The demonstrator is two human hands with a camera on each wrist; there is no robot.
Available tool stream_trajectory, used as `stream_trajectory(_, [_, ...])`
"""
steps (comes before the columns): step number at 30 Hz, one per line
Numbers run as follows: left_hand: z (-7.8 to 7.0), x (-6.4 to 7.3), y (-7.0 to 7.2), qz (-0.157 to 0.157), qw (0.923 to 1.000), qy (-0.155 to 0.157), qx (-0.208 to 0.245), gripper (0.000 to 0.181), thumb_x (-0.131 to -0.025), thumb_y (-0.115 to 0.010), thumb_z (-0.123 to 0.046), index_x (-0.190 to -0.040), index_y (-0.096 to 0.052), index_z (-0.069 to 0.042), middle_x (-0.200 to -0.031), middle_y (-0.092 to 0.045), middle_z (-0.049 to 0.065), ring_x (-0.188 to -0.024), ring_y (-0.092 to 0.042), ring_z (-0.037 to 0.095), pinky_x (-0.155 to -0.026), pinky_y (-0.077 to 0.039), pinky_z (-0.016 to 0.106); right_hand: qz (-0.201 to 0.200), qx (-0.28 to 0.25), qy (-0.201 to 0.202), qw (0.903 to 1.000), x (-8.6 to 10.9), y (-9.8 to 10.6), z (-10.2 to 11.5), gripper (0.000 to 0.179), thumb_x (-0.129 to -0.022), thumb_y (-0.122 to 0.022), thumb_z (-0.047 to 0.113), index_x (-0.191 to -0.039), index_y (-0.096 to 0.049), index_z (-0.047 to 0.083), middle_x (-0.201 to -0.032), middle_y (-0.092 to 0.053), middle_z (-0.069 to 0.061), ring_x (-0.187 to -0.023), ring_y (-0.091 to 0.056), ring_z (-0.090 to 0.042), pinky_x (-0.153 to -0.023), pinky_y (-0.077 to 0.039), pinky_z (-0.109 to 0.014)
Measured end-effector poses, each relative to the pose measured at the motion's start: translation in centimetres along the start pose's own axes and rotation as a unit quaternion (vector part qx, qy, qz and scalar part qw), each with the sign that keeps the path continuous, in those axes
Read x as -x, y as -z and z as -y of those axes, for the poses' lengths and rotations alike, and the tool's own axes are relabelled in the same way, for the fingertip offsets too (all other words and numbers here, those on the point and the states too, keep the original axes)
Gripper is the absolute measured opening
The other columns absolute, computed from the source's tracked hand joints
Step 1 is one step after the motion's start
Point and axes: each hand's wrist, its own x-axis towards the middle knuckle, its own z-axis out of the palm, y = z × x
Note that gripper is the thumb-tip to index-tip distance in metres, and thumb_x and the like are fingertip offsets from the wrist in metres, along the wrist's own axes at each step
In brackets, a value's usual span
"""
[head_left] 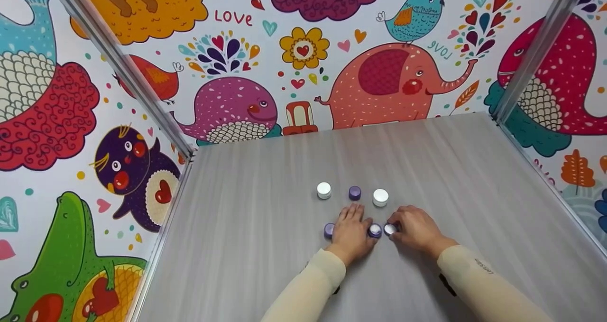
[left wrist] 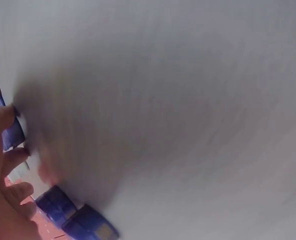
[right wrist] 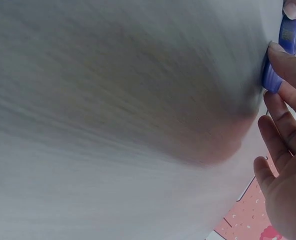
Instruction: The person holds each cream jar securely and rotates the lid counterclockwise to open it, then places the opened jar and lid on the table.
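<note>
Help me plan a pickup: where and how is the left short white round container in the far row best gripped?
Probably grip the short white round container by its side wall, across opposite sides, from above and slightly left: it stands upright, flat-topped, with bare grey tabletop to its left and a small purple cylindrical container apart on its right.

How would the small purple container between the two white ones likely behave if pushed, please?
The purple container stands upright and looks squat, so it would probably slide rather than tip. Its round outline suggests it might roll if knocked over. Its small size hints it's light.
</note>
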Motion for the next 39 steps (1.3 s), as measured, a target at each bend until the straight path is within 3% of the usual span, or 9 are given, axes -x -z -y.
stream_trajectory(12, [1.4,-0.3,1.2,0.026,0.9993,-0.016,0.024,0.059,-0.08,-0.066,-0.049,-0.134,-0.064,-0.025,-0.156,-0.039,0.0,-0.147,-0.024,0.02,-0.117,-0.014,0.036,0.016,0.0,-0.008,0.9998,-0.1,0.4,0.1,0.028,-0.068,-0.089,0.013,-0.092,-0.075,0.008,-0.085,-0.062,0.003,-0.082,-0.058,-0.019,-0.08,-0.05,-0.044])
stream_trajectory(20, [2.2,-1.4,1.6,-0.056,0.9977,-0.012,0.037,0.045,-0.083,-0.064,-0.037,-0.123,-0.071,-0.017,-0.143,-0.053,0.001,-0.139,-0.04,0.02,-0.115,-0.022,0.035,-0.01,0.003,0.014,0.9998,0.1,0.3,-0.1,0.029,-0.064,-0.089,0.011,-0.088,-0.074,0.008,-0.082,-0.061,0.002,-0.078,-0.056,-0.018,-0.074,-0.049,-0.042])
stream_trajectory(29, [3.0,-3.6,1.9,-0.105,0.9928,0.009,0.057,0.047,-0.083,-0.064,-0.03,-0.126,-0.067,-0.013,-0.135,-0.059,0.005,-0.131,-0.048,0.022,-0.113,-0.026,0.037,-0.011,0.001,0.016,0.9998,-0.3,0.0,0.4,0.029,-0.064,-0.089,0.012,-0.089,-0.075,0.007,-0.082,-0.062,0.001,-0.078,-0.057,-0.019,-0.074,-0.05,-0.043])
stream_trajectory(39, [2.7,-6.7,1.7,-0.051,0.9968,0.038,0.049,0.059,-0.084,-0.07,-0.045,-0.134,-0.062,-0.014,-0.144,-0.05,0.008,-0.138,-0.039,0.025,-0.115,-0.02,0.038,0.002,-0.003,0.011,0.9999,0.1,0.2,-0.1,0.028,-0.067,-0.088,0.013,-0.09,-0.075,0.008,-0.083,-0.062,0.001,-0.079,-0.057,-0.017,-0.075,-0.05,-0.043])
